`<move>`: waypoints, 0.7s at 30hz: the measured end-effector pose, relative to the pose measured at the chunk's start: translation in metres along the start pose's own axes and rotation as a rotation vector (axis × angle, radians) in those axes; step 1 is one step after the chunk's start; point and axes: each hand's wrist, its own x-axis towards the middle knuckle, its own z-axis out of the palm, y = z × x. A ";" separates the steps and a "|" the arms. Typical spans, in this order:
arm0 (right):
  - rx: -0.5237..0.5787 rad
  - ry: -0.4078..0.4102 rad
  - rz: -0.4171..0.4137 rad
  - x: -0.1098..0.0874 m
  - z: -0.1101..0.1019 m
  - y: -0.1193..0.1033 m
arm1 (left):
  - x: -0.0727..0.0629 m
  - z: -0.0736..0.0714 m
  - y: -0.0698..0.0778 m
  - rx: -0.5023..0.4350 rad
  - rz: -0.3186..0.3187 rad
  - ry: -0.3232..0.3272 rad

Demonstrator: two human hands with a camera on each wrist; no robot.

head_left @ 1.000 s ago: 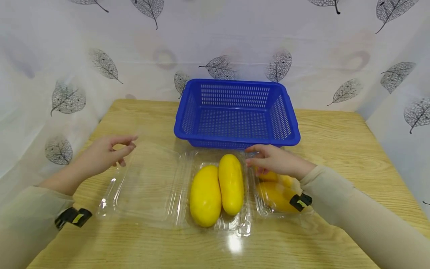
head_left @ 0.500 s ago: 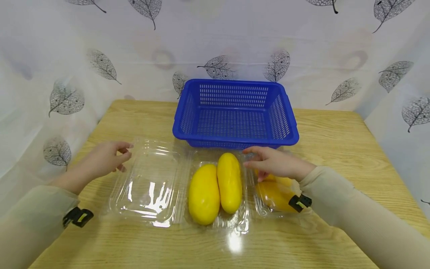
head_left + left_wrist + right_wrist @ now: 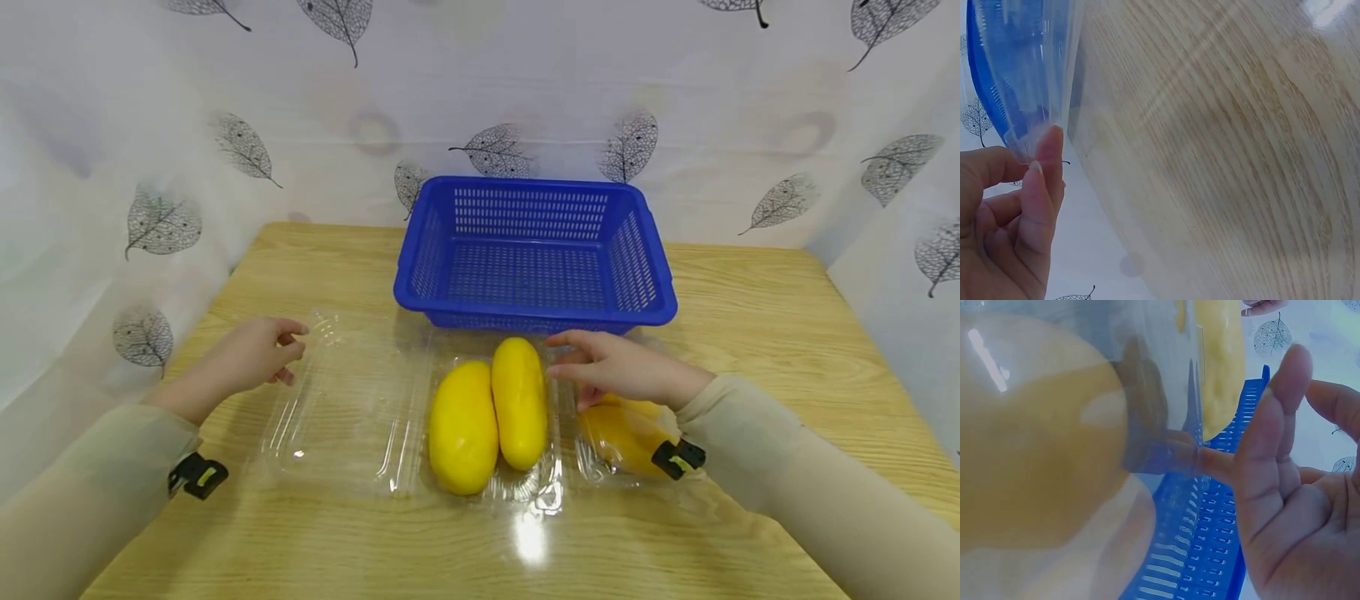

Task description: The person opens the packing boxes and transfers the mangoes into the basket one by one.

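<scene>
In the head view a hinged clear plastic box (image 3: 557, 483) lies with its lid (image 3: 348, 400) spread to the left. Two smooth, oblong yellow fruits, a broad one (image 3: 463, 429) and a slimmer one (image 3: 519, 404), rest side by side in its base. My left hand (image 3: 258, 357) pinches the lid's far left corner between thumb and fingers; the left wrist view shows that grip close up. Beside the slimmer fruit, my right hand (image 3: 618, 367) hovers over the box's right edge, thumb and forefinger apart. In the right wrist view, one of its lower fingers (image 3: 1216, 464) meets clear plastic.
A blue slotted basket (image 3: 532, 312) stands behind the box, with no contents visible. Right of the box, partly under my right hand, sits another clear box (image 3: 592, 475) with yellow-orange fruit (image 3: 622, 437) inside. A leaf-printed cloth (image 3: 555, 75) hangs around the wooden table (image 3: 765, 333).
My left hand has moved slightly to the right. The lid's outer edge has come inward with it, and its glare has shifted. The right hand stays nearly in place; the fruits have not moved.
</scene>
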 end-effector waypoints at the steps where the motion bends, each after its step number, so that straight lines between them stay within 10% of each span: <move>1: 0.002 -0.001 0.004 0.000 0.000 0.000 | 0.001 0.000 -0.001 -0.002 -0.002 -0.004; 21: -0.075 0.067 -0.025 -0.004 0.001 0.001 | 0.009 0.009 -0.009 -0.025 -0.008 -0.024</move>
